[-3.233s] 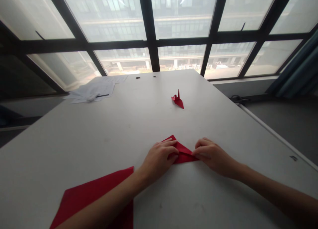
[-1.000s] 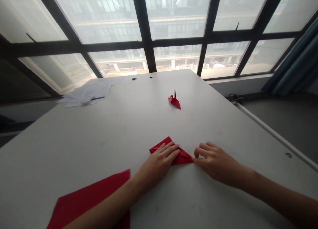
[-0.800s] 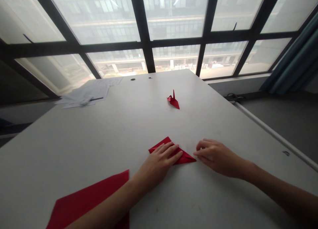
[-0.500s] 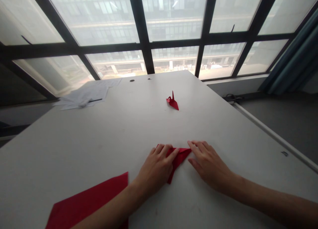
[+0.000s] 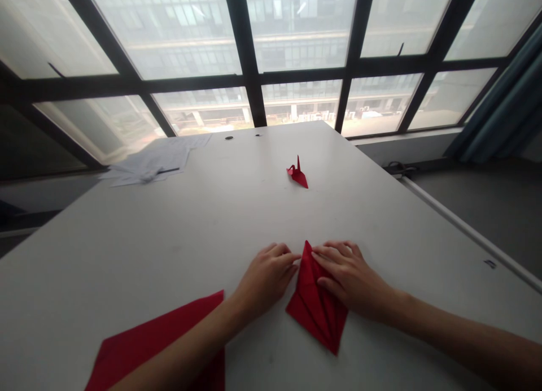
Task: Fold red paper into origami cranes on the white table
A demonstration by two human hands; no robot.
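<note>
A folded piece of red paper (image 5: 311,292) lies on the white table, its narrow point facing away from me and creases running down its wider near end. My right hand (image 5: 349,278) rests on the paper's right side, fingers stretched out and thumb apart, covering part of that edge. At the left edge is my left hand (image 5: 269,275), its index finger reaching to the paper near the point. A gap shows between that finger and the thumb; the other fingers are bent. Whether the index fingertip touches the paper I cannot tell.
A red paper crane (image 5: 297,175) stands farther back on the white table (image 5: 203,227). A larger red sheet (image 5: 169,340) lies at the near left, partly under my left forearm. White papers (image 5: 156,156) with a dark pen (image 5: 168,170) are at the far left.
The folded red paper now lies with its point away from me and its wider face showing. My left hand has come off it to the left; my right hand has come onto its right side.
</note>
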